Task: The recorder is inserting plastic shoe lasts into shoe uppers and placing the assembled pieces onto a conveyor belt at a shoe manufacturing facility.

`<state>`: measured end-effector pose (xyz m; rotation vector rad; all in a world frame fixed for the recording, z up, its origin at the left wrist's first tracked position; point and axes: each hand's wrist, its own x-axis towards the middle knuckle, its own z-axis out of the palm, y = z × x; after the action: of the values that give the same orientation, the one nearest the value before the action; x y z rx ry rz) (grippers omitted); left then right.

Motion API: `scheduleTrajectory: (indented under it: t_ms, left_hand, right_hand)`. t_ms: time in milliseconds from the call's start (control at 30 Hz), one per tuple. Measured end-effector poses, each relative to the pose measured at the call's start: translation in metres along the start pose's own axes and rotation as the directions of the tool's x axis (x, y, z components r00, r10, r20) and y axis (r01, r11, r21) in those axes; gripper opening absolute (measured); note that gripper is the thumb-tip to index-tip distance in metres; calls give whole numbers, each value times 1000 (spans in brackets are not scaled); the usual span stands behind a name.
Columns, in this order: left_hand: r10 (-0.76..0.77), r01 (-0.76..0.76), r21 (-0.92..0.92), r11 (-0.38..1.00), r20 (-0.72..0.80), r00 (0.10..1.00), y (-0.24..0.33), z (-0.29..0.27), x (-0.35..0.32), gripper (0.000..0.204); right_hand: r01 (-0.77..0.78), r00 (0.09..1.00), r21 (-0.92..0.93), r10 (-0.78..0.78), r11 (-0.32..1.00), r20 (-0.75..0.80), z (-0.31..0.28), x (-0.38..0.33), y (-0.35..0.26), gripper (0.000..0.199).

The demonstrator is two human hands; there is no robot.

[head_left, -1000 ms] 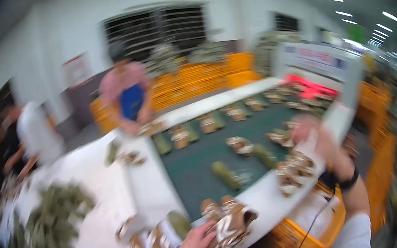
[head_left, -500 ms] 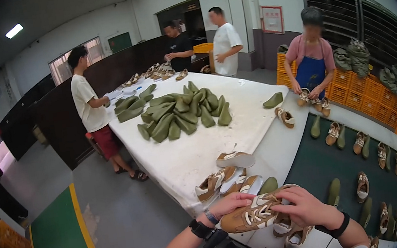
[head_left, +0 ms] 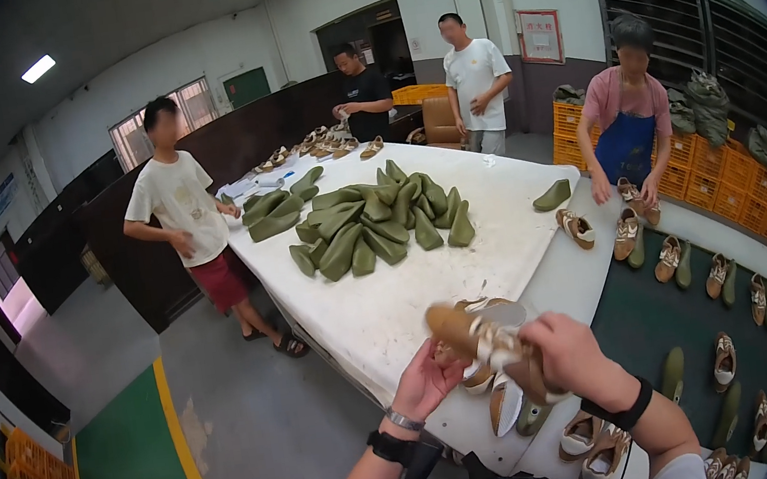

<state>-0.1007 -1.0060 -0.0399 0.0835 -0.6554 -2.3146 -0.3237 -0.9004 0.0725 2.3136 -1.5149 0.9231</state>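
A tan and white lace-up sneaker (head_left: pixel 486 340), blurred by motion, is held over the near edge of the white table, its toe pointing to the far left. My right hand (head_left: pixel 568 356) is closed round its heel end. Close under the toe is my left hand (head_left: pixel 426 379), palm turned up and fingers curled against the shoe, partly hidden by it. Beneath and behind lie more sneakers, one sole-up (head_left: pixel 505 405), and a green shoe last (head_left: pixel 533 416). More tan sneakers (head_left: pixel 581 433) sit just right of my right wrist.
Green shoe lasts (head_left: pixel 371 217) are heaped on the white table (head_left: pixel 502 253). A dark green belt (head_left: pixel 639 303) at the right carries rows of sneakers and lasts. A co-worker in a blue apron (head_left: pixel 628 144) handles shoes there; three other people stand round the far side. Orange crates (head_left: pixel 708 168) line the wall.
The sneaker has been raised and turned, its toe now swinging to the far left. My right hand has shifted to its heel end, my left hand under the toe. The view has turned slightly left.
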Motion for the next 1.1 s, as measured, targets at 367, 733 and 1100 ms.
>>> scheduleTrajectory:
  t_ms: [367,733,1100]
  left_hand:
    - [604,-176,877,-448,441,664,-10,66,12,28]
    - [604,-268,843,-465,524,600,-34,82,36,15]
    - [447,-485,814,-318,580,681,-53,98,89,22]
  right_hand:
    - [-46,989,43,52,998,-141,62,31,-19,11]
    - [-204,963,151,226,967,-150,39,-1,-7,23]
    - [-273,910,366,362,890,-201,4,-34,31,20]
